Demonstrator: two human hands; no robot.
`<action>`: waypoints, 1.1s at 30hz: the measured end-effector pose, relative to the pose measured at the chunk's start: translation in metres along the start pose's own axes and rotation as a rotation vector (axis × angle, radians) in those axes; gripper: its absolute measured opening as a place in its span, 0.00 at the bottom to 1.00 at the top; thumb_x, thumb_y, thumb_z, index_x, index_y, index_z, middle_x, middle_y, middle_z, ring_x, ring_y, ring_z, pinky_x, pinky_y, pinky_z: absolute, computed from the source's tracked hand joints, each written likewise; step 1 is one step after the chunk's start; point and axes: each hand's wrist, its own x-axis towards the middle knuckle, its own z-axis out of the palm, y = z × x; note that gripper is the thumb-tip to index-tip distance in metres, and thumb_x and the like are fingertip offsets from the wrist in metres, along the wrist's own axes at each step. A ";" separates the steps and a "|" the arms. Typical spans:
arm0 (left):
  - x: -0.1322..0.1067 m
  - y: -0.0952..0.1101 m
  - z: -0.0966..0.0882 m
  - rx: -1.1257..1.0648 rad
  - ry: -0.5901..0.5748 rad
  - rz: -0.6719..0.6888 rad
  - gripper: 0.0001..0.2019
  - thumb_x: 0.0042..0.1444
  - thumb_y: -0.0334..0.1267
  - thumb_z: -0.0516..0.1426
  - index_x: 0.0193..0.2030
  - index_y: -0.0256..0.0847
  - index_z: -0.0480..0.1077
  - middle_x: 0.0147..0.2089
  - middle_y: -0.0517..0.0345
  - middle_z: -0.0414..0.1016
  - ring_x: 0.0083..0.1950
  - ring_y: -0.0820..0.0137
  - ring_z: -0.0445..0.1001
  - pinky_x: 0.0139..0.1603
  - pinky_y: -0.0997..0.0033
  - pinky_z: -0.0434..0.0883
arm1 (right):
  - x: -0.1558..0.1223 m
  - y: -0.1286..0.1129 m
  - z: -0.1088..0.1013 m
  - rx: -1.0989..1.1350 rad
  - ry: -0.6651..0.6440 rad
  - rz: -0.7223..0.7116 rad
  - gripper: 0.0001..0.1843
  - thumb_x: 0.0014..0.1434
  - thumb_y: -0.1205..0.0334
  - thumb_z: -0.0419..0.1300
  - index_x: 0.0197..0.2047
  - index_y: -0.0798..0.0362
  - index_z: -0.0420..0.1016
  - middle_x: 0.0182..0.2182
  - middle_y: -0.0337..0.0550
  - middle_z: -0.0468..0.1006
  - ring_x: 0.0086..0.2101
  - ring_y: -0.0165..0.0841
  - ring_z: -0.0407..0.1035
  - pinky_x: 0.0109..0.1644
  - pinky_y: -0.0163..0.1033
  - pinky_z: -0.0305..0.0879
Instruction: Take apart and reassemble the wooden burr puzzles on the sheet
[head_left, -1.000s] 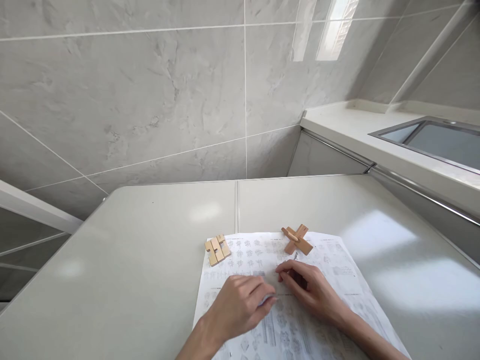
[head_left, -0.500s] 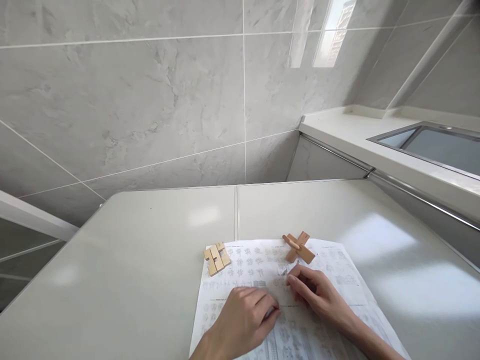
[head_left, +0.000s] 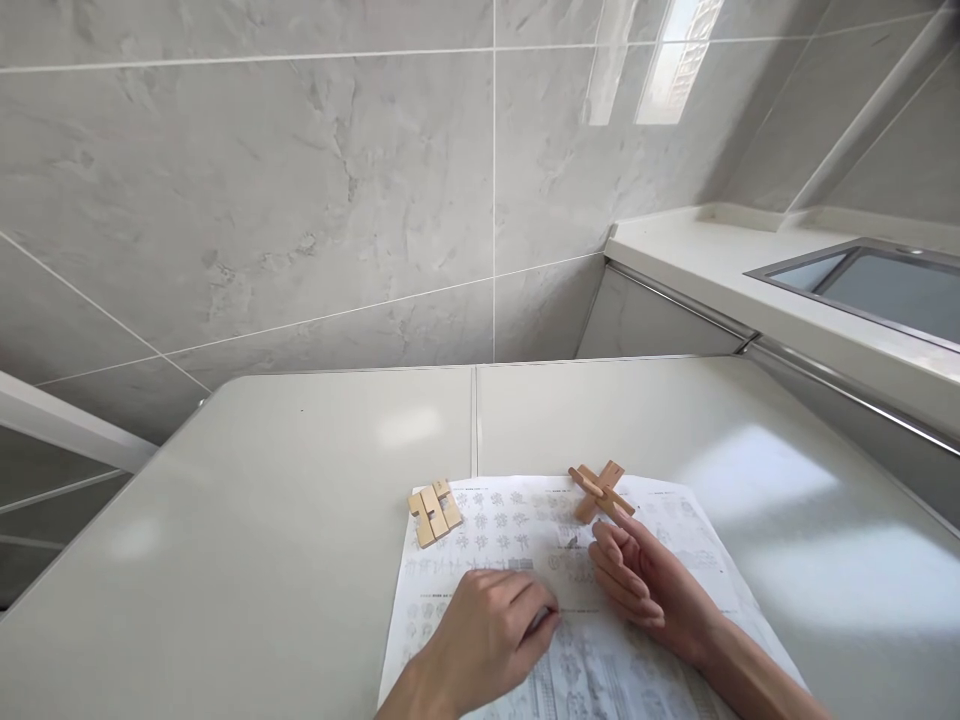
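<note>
While the right hand (head_left: 645, 585) is held half-open and empty over the printed sheet (head_left: 679, 525), the wooden cross (head_left: 600, 490) is seen just beyond its fingertips, toward the far edge of the tabletop (head_left: 300, 520). The left hand (head_left: 487, 635) is curled farther off, and whether it grips anything cannot be told.

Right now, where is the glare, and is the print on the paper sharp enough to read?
Head view: glare lies on the table at the right, and a bright reflection on the wall tiles; the print on the paper is too small and soft to read.
</note>
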 end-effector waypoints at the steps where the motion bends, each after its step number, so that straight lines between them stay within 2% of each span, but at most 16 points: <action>1: 0.000 0.000 0.000 0.000 0.001 0.000 0.06 0.70 0.31 0.57 0.40 0.44 0.71 0.29 0.64 0.76 0.25 0.70 0.74 0.25 0.69 0.65 | 0.000 -0.001 0.000 0.002 -0.001 0.000 0.29 0.70 0.37 0.67 0.28 0.51 0.70 0.16 0.25 0.58 0.14 0.21 0.39 0.13 0.26 0.45; 12: 0.000 -0.001 0.002 -0.025 0.002 -0.009 0.06 0.70 0.30 0.58 0.40 0.43 0.71 0.29 0.64 0.75 0.24 0.72 0.72 0.26 0.70 0.63 | 0.004 -0.003 0.002 0.011 0.047 -0.005 0.26 0.70 0.39 0.67 0.31 0.51 0.73 0.18 0.26 0.61 0.15 0.21 0.41 0.13 0.26 0.46; 24: 0.000 -0.001 0.001 -0.014 0.008 -0.008 0.07 0.71 0.31 0.56 0.40 0.43 0.71 0.28 0.64 0.74 0.24 0.71 0.72 0.25 0.71 0.63 | 0.005 -0.001 0.000 -0.033 0.085 -0.015 0.26 0.70 0.37 0.66 0.33 0.51 0.73 0.20 0.28 0.62 0.16 0.22 0.44 0.14 0.27 0.47; 33: 0.000 -0.001 0.001 -0.017 0.004 -0.015 0.06 0.70 0.30 0.58 0.40 0.43 0.71 0.29 0.65 0.74 0.24 0.71 0.71 0.25 0.70 0.62 | 0.005 -0.002 0.005 0.004 0.098 -0.030 0.26 0.68 0.36 0.68 0.33 0.51 0.73 0.21 0.28 0.61 0.17 0.23 0.41 0.15 0.27 0.47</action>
